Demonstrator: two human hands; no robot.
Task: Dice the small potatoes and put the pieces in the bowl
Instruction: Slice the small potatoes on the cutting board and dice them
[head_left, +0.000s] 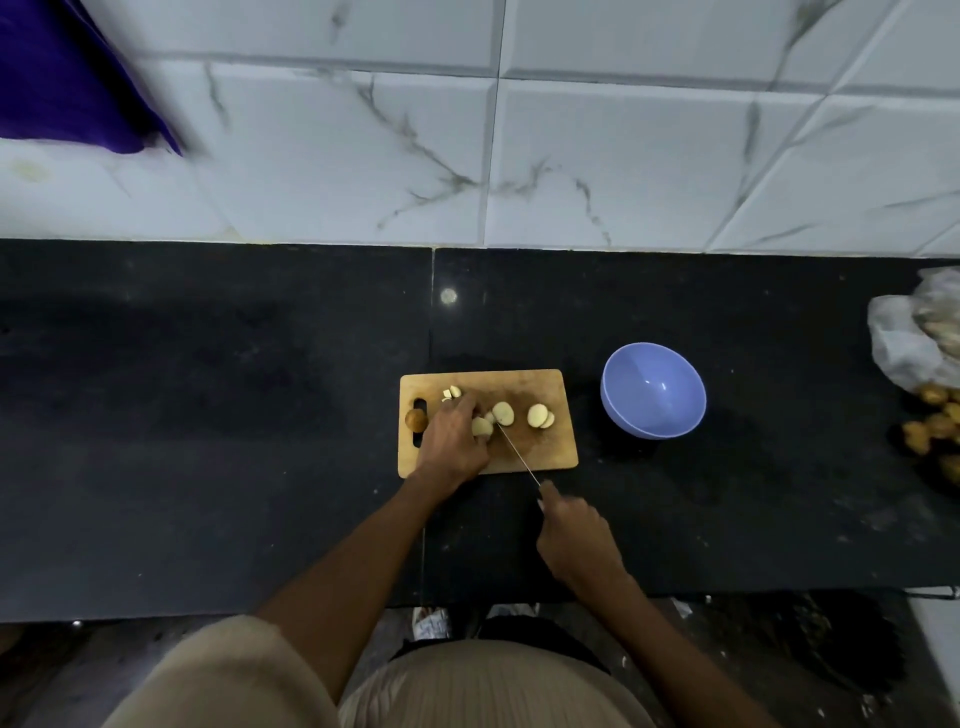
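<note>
My left hand (453, 441) presses curled fingers onto a pale potato slice (481, 427) on the wooden cutting board (550, 452). My right hand (574, 540) grips the knife (517, 452), its tip at the slices. More cream-coloured rounds (539, 415) lie nearby; one brown whole potato (415, 419) sits at the board's left end. The blue bowl (653, 389) stands just right of the board.

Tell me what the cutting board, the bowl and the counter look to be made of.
Cutting board: likely wood or bamboo, matte tan, stained darker mid-board. Bowl: probably plastic, smooth lilac-blue with soft glints. Counter: looks like polished dark stone, faintly reflecting a light.
</note>
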